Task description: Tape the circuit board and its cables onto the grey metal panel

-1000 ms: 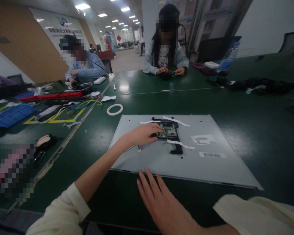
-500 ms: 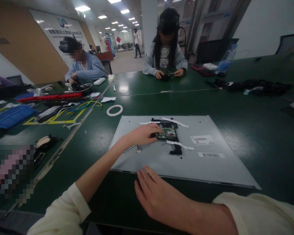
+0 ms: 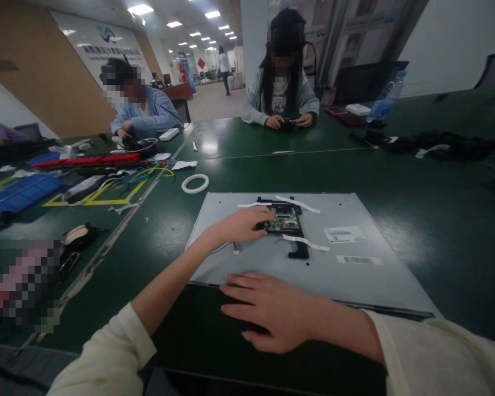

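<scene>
Circuit board point(image 3: 286, 223) sits near the middle of the grey panel point(image 3: 355, 279), well inside its edges. Your left hand point(image 3: 242, 224) is at the board's left edge; I cannot tell whether its fingers grip. Your right hand point(image 3: 272, 311) spreads loose, released fingers over the panel's near edge. Bench point(image 3: 431, 220) extends beyond the panel's right side.

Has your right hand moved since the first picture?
Yes. Against the grey panel, the right hand has shifted forward and left over the near edge, fingers turned left.
</scene>
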Available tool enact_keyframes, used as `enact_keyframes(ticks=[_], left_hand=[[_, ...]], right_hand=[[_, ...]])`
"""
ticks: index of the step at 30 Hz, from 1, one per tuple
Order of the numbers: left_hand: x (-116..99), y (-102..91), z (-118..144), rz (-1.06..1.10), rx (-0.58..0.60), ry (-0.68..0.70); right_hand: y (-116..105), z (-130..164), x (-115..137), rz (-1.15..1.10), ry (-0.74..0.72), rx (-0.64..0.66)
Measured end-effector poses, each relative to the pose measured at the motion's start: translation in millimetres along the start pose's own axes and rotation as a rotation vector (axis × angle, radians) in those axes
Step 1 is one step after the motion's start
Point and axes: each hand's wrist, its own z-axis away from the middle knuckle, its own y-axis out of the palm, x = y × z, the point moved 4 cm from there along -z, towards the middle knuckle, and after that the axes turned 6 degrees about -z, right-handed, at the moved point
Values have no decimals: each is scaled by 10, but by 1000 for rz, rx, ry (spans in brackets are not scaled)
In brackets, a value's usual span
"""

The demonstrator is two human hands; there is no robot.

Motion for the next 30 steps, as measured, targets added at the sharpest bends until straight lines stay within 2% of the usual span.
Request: enact_keyframes(ticks=[12,30], left_hand=[[-15,-9,20,-16,23,-10],[-82,-103,34,2,81,31]], right_hand=[[17,22,-19,30,-99,-46],[25,14,-34,19,-85,-40]])
